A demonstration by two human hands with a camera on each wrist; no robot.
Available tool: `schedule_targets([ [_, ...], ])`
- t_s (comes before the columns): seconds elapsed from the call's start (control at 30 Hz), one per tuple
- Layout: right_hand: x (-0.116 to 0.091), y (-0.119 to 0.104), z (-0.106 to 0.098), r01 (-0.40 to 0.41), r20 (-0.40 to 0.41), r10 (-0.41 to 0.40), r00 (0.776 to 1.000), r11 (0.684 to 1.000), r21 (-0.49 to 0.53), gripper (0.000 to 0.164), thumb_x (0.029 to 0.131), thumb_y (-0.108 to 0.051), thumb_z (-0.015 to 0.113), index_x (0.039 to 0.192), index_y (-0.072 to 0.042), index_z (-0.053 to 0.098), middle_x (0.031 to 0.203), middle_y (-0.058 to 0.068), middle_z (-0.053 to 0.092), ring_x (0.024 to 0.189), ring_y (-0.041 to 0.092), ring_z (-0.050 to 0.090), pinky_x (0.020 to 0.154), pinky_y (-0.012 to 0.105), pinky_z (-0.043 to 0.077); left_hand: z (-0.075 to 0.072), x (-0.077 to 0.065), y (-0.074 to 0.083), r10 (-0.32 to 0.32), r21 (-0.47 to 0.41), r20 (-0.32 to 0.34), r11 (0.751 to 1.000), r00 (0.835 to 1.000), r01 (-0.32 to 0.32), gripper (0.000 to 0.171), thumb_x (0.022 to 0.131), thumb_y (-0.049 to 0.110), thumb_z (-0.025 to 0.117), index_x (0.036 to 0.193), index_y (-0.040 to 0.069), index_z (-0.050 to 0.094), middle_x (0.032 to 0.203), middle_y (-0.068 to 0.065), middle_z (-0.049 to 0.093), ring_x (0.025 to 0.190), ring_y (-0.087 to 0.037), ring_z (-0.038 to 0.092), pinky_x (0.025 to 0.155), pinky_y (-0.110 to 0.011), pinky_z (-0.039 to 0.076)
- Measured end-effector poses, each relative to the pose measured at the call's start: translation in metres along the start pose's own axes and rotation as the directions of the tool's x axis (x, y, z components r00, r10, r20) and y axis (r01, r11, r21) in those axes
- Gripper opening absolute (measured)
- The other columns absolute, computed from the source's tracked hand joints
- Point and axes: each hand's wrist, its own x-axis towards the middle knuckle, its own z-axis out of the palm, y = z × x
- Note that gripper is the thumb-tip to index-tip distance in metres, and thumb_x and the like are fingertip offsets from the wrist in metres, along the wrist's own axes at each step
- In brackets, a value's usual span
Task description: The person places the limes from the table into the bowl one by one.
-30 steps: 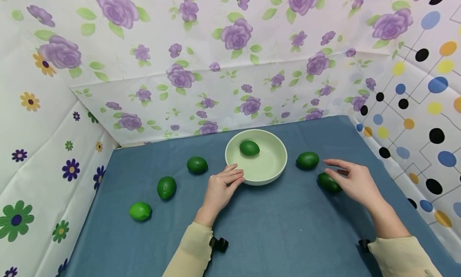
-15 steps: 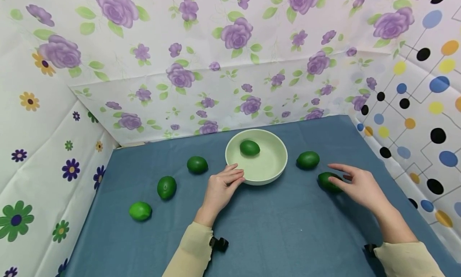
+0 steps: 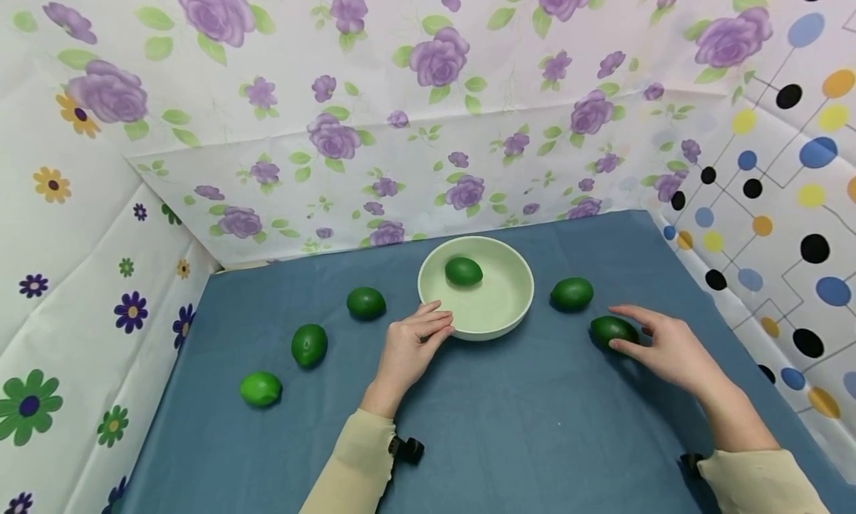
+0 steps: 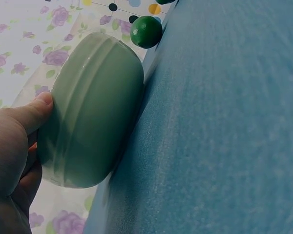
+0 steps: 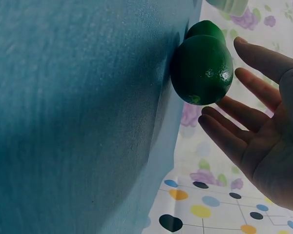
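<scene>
A pale green bowl (image 3: 498, 295) stands on the blue cloth with one green lime (image 3: 464, 272) inside it. My left hand (image 3: 409, 348) pinches its near left rim; in the left wrist view the thumb (image 4: 38, 108) lies against the bowl's outer side near the rim. On the right, my right hand (image 3: 671, 348) hovers beside a dark green lime (image 3: 607, 330) lying on the cloth. Its fingers are spread loosely around the lime, and the right wrist view shows a gap between the thumb (image 5: 261, 56) and the fruit. Another lime (image 3: 571, 295) lies between that one and the bowl.
Left of the bowl, three more limes form a slanting row: a dark one (image 3: 365, 304), a second dark one (image 3: 309, 345) and a brighter one (image 3: 261, 389). Patterned sheets (image 3: 281, 157) wall in the back and both sides of the blue cloth (image 3: 508, 440).
My right hand has drawn slightly to the right, then settled lower with its thumb in front of the nearer lime. My left hand has stayed at the bowl's rim.
</scene>
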Motion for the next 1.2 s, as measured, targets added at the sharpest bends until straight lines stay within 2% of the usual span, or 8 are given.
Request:
schedule_targets([
  [0.33,0.0,0.0,0.005,0.008,0.016,-0.007,1.0,1.0,-0.01,0.062,0.101,-0.035,0.08,0.153,-0.008,0.059,0.147,0.028,0.06,0.126,0.051,0.062,0.095,0.071,0.056,0.0,0.0,0.0,0.02,-0.008,-0.005,1.0,1.0,-0.02,0.022,0.094,0.01,0.085,0.113,0.001,0.084,0.112,-0.011,0.081,0.127,-0.029,0.07,0.119,-0.036,0.048],
  [0.5,0.0,0.001,0.008,0.009,0.023,-0.009,1.0,1.0,-0.007,0.061,0.102,-0.033,0.079,0.153,-0.008,0.059,0.145,0.028,0.061,0.124,0.049,0.063,0.091,0.068,0.057,0.001,0.0,-0.001,0.004,-0.008,0.001,1.0,1.0,-0.004,0.021,0.095,0.012,0.084,0.113,0.0,0.084,0.112,-0.01,0.081,0.127,-0.027,0.069,0.119,-0.033,0.047],
  [0.77,0.001,0.002,0.013,0.026,0.004,-0.026,1.0,1.0,-0.01,0.058,0.103,-0.029,0.077,0.153,-0.007,0.059,0.145,0.028,0.061,0.126,0.05,0.061,0.093,0.07,0.055,0.0,0.0,0.0,0.0,0.001,-0.002,1.0,1.0,0.0,0.021,0.095,0.013,0.084,0.114,0.004,0.085,0.112,-0.008,0.081,0.129,-0.023,0.068,0.12,-0.033,0.046],
  [1.0,0.002,0.003,0.015,-0.03,0.021,0.031,0.999,0.999,-0.018,0.065,0.102,-0.03,0.078,0.155,-0.002,0.055,0.146,0.033,0.059,0.127,0.053,0.059,0.094,0.07,0.054,0.001,0.0,0.0,-0.021,-0.009,0.008,1.0,1.0,0.021,0.02,0.096,0.012,0.083,0.113,0.002,0.084,0.113,-0.009,0.081,0.13,-0.02,0.068,0.119,-0.032,0.046],
  [1.2,0.006,0.005,0.014,-0.093,0.044,0.094,0.995,0.995,-0.025,0.069,0.102,-0.036,0.078,0.155,0.001,0.055,0.146,0.036,0.057,0.128,0.056,0.058,0.096,0.071,0.053,0.0,0.0,0.001,0.002,-0.016,-0.005,1.0,1.0,-0.002,0.022,0.094,0.012,0.084,0.113,0.001,0.084,0.112,-0.01,0.081,0.129,-0.025,0.069,0.119,-0.035,0.047],
])
